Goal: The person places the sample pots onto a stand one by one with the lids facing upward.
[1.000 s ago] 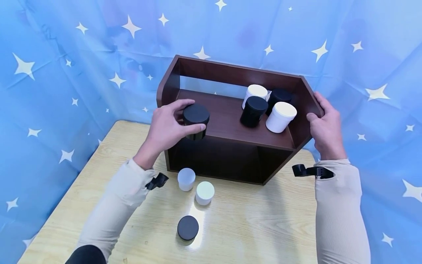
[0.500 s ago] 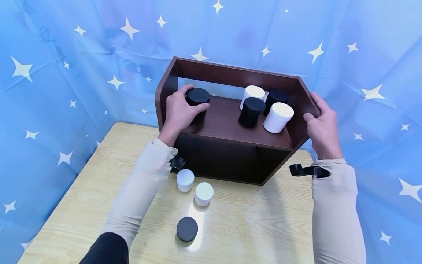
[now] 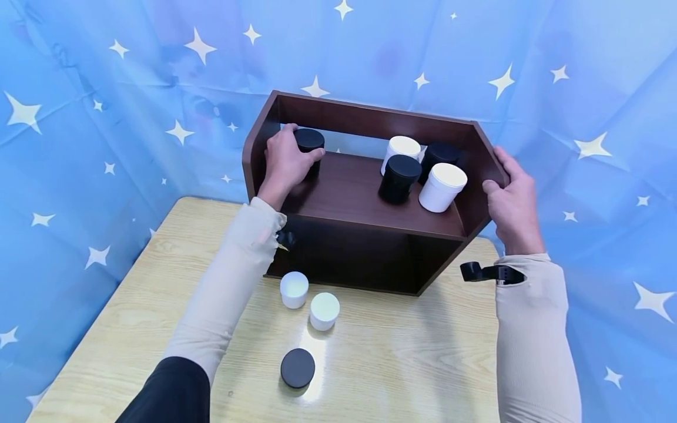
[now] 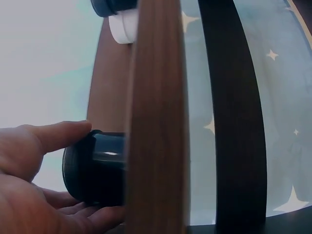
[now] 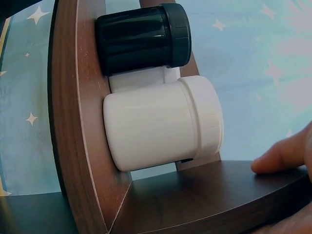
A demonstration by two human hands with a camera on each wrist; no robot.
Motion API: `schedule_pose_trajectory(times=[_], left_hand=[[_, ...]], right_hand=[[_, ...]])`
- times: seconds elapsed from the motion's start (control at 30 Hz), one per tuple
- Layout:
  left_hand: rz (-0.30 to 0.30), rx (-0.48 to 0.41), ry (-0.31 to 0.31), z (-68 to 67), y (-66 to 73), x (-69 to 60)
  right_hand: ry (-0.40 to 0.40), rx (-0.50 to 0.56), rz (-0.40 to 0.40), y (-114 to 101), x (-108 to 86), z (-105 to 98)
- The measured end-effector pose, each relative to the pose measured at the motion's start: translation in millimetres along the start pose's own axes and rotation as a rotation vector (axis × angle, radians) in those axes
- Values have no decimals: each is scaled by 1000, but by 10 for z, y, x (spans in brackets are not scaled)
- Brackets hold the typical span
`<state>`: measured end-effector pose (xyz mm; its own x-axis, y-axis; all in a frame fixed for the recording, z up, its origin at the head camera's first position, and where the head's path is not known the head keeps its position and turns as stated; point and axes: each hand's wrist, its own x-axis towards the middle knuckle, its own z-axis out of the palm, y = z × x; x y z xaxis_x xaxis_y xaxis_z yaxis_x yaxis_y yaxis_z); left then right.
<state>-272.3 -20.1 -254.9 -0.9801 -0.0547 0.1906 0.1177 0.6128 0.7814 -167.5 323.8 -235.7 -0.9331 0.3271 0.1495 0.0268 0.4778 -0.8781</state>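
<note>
My left hand (image 3: 285,161) holds a black lidded jar (image 3: 309,140) at the left end of the dark brown shelf unit (image 3: 344,191). In the left wrist view, the thumb lies along one side of the black jar (image 4: 100,168) and the fingers along the other; its base is hidden behind the shelf board's edge. With my right hand (image 3: 513,202) I grip the unit's right side panel, thumb on the inner face. Near that panel, two white jars (image 3: 443,188) and two black jars (image 3: 401,179) stand clustered on the same upper board.
On the wooden table (image 3: 402,352) before the unit are a small translucent white pot (image 3: 294,289), a small white jar (image 3: 324,311) and a black-lidded jar (image 3: 297,368). Under the board is a dark lower compartment (image 3: 344,252). A blue star-patterned curtain (image 3: 158,70) hangs behind.
My left hand has carried the black jar from in front of the shelf unit back onto the left end of its upper board. The right hand keeps its grip on the side panel.
</note>
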Motion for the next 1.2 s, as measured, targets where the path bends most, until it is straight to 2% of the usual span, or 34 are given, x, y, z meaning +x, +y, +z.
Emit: schedule_pose_trajectory(times=[0.2,0.7,0.9,1.03,1.2], left_hand=[[-34,15,0,41,-1,68],[-43,34,-5,35,-42,192],[-57,55,-14,33,-98,185],[-33,100,-21,17,-84,170],[-10,119,0,14,-49,45]], right_hand=[[9,6,5,1,16,8],[19,14,17,6,16,22],[6,21,7,19,2,62],[13,22,-9,31,6,52],[24,47,-3,27,3,28]])
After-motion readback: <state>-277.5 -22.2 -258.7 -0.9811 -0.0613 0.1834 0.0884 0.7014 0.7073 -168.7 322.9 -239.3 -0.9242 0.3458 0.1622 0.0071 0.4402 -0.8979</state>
